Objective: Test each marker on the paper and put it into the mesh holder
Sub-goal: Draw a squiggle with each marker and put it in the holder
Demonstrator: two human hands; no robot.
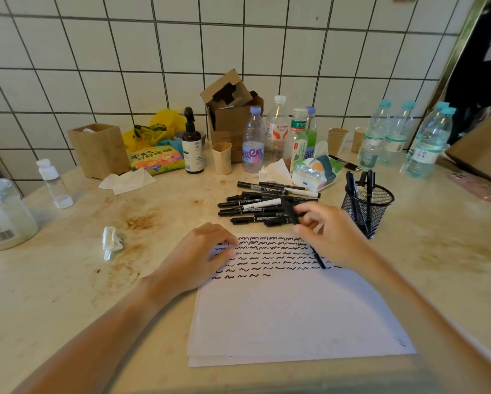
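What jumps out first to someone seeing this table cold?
Rows of black squiggles fill the top of the white paper, where the left hand rests and the right hand holds a black marker. Behind lies a pile of markers; to the right stands the mesh holder, with a few inside.

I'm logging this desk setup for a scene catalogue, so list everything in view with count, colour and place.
paper: stack, white, squiggle rows on top, front centre
loose markers: about ten, mostly black, piled behind paper
mesh holder: one, black, right of pile, several markers inside
bottles: about nine, clear plastic, along wall
pump bottle: one, brown, back centre
cardboard box: one, open, back
wooden box: one, back left
jar: one, clear, far left
crumpled tissue: one, white, left
left hand: rests on paper
right hand: holds marker and cap
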